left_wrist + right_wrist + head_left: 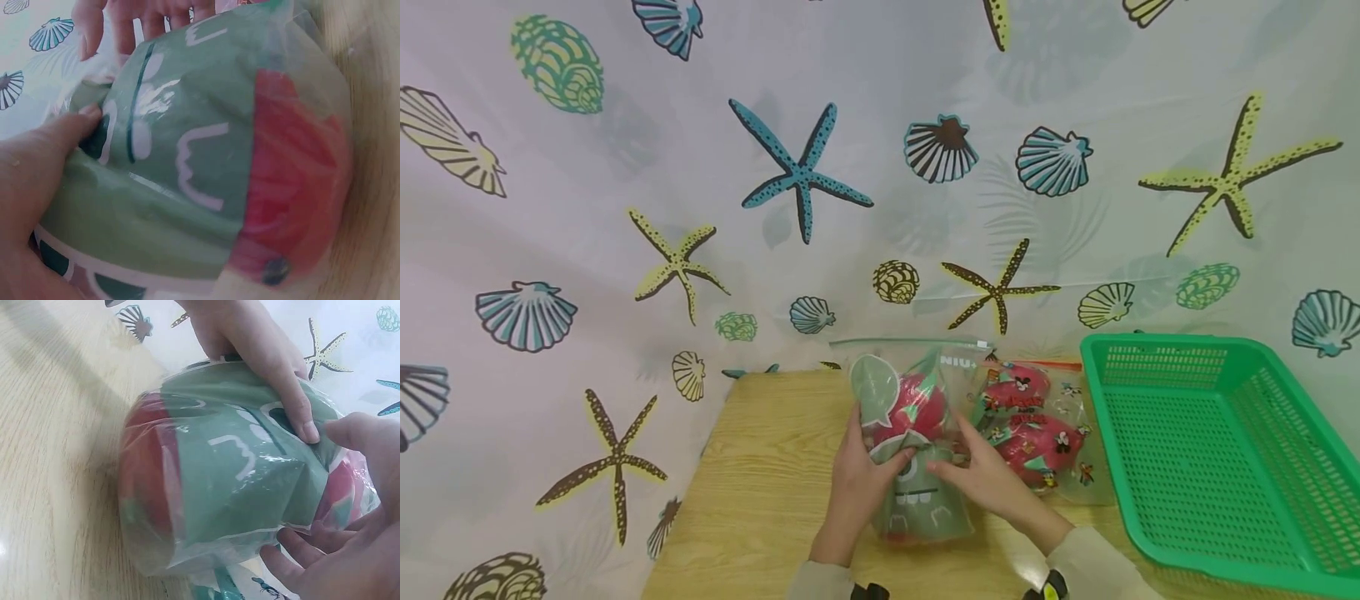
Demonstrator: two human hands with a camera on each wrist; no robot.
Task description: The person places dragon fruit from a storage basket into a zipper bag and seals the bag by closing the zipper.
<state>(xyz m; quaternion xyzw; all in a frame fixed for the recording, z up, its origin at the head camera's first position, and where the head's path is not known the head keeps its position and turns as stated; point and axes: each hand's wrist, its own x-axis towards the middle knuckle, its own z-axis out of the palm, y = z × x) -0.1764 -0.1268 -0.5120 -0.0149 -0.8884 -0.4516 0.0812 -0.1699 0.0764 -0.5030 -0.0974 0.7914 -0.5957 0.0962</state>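
A clear zip bag (917, 467) printed with a green cartoon face holds red dragon fruit (904, 406) and lies on the wooden table (760, 500). My left hand (859, 479) grips its left side, with the thumb (59, 140) pressed on the green print. My right hand (987, 485) grips the right side, thumb (353, 434) on top and fingers (294, 556) curled under the plastic. In the right wrist view the bag (225, 469) bulges, red fruit showing at its closed end. The bag's zip top (910, 342) stands up behind the hands.
A second zip bag (1037, 437) with a red seal holds two dragon fruit, just right of the held one. A green mesh basket (1172, 340) stands at the table's right. A seashell and starfish curtain (797, 167) hangs behind and left of the table.
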